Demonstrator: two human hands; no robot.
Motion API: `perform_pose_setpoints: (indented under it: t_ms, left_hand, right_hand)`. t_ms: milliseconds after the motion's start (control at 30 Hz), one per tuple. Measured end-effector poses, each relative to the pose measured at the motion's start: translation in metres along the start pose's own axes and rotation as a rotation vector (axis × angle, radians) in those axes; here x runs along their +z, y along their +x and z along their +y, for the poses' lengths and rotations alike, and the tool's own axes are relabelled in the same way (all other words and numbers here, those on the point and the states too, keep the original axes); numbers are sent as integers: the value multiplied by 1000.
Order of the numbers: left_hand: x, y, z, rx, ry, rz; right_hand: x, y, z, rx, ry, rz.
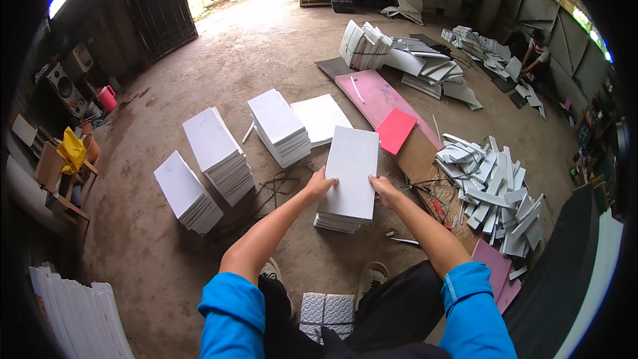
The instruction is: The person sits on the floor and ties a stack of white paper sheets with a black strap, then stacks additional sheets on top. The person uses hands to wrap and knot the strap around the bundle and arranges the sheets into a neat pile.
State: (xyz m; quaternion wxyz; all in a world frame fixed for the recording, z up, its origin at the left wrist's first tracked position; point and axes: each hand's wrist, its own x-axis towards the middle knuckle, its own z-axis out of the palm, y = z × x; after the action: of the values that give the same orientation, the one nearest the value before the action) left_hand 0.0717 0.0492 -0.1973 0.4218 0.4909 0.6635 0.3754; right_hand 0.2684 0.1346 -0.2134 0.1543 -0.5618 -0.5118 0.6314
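Observation:
A white rectangular foam-like sheet is gripped by its two long sides, over a low stack of similar sheets in front of my feet. My left hand closes on its left edge, thumb on top. On the opposite edge my right hand is closed the same way. How many sheets are in my grip I cannot tell. To the left stand three more stacks: a near one, a middle one and a farther one. A flat white sheet lies beside the farther stack.
A red sheet and a pink board lie beyond my right hand. White offcuts are heaped at the right, near pliers. A strapped white bundle sits between my feet. Another person works at the far right.

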Motion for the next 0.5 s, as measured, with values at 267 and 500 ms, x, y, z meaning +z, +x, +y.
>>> perform_pose_setpoints:
  t_ms: [267, 500]
  left_hand:
    - [-1, -10, 14, -102, 155, -4]
    - [9, 4, 26, -50, 253, -69]
  right_hand:
    - [21, -31, -16, -56, -205, 181]
    - [-4, -12, -5, -78, -207, 152]
